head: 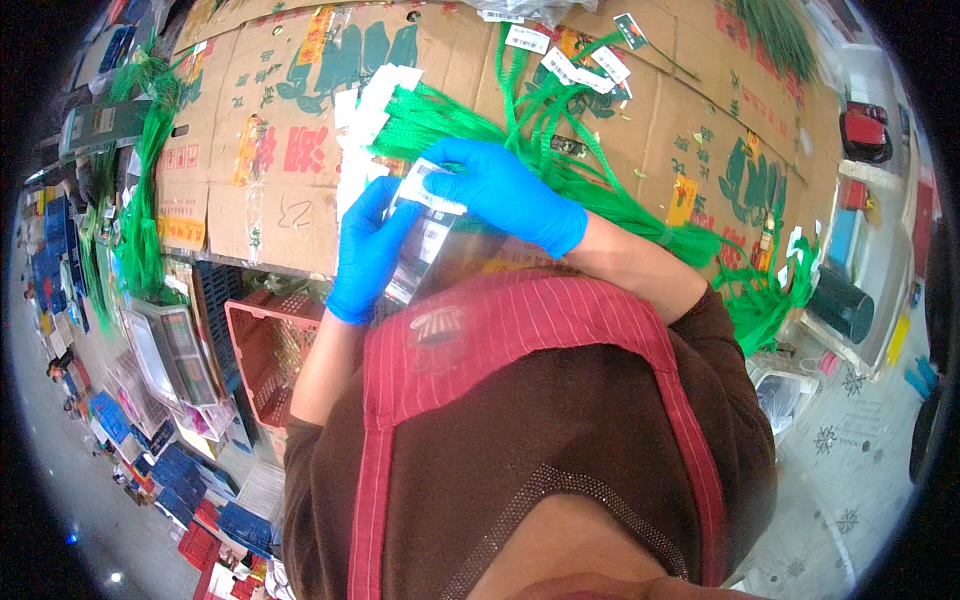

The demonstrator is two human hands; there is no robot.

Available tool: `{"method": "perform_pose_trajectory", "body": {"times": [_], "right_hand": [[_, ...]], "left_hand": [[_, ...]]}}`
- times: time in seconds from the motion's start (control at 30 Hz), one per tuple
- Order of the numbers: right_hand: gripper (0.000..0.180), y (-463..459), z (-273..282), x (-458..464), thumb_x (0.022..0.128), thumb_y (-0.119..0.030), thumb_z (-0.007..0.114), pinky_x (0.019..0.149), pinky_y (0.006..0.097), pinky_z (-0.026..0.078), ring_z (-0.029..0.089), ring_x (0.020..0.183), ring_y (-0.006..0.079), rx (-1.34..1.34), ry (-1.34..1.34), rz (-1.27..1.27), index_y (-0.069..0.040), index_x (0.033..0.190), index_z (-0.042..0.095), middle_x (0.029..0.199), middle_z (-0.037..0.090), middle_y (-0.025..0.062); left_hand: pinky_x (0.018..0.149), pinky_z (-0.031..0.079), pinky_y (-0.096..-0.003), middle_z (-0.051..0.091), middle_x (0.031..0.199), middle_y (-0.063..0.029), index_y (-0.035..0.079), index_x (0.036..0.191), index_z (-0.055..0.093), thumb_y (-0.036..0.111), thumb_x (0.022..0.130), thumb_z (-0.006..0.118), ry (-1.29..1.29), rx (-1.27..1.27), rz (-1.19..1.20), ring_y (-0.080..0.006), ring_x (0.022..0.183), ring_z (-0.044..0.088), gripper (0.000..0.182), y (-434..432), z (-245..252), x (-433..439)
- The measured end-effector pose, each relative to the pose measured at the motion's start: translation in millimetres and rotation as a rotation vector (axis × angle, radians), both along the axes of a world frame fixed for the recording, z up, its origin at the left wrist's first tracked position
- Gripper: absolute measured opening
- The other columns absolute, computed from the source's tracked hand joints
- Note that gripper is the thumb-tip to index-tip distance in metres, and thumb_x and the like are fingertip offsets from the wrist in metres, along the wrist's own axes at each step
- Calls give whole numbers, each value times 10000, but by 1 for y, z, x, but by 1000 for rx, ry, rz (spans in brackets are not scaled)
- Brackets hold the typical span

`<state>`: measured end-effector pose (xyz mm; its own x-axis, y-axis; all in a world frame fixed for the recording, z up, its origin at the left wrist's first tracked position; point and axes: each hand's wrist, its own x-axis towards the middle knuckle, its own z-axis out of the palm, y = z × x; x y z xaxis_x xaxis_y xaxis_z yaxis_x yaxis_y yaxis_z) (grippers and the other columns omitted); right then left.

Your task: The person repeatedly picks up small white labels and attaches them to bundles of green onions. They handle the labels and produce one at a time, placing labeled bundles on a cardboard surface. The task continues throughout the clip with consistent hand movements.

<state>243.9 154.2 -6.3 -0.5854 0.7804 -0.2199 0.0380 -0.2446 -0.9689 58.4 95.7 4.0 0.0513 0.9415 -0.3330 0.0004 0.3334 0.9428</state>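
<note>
My left hand [367, 255], in a blue glove, holds a clear packet or strip with printed labels [424, 240] near my chest. At its upper end, my right hand [502, 195], also gloved in blue, pinches a white barcode label [427, 186] between thumb and fingers. Just beyond both hands lies a bundle of green mesh netting sleeves [442, 116], with white tags [367, 112] stacked at its left end. More green netting [555, 142] with barcode tags [577, 71] spreads beyond and beside my right forearm. Part of my fingers is hidden behind the labels.
Flattened printed cardboard [285, 217] covers the work surface. At the left are a weighing scale [176, 352], a red plastic crate [262, 367] and hanging green netting [154, 202]. On the right stand a dark green cylindrical container [840, 304] and more netting [765, 300].
</note>
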Motion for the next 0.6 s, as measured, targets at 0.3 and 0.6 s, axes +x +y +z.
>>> {"method": "perform_pose_trajectory", "body": {"times": [0.3, 0.6], "right_hand": [[162, -5, -24, -4, 870, -182, 648, 721, 401, 501, 620, 774, 333, 628, -239, -160, -41, 945, 679, 846, 667, 118], [235, -10, 3, 15, 931, -252, 585, 672, 398, 493, 638, 780, 329, 278, -120, -529, -27, 934, 654, 830, 636, 199]], "left_hand": [[684, 460, -217, 635, 907, 10, 45, 996, 644, 121, 917, 636, 83, -24, 95, -60, 807, 567, 110, 2, -3, 12], [476, 375, -218, 602, 686, 7, 30, 814, 679, 94, 867, 663, 156, -133, 128, -35, 557, 496, 84, -19, 2, -2]]}}
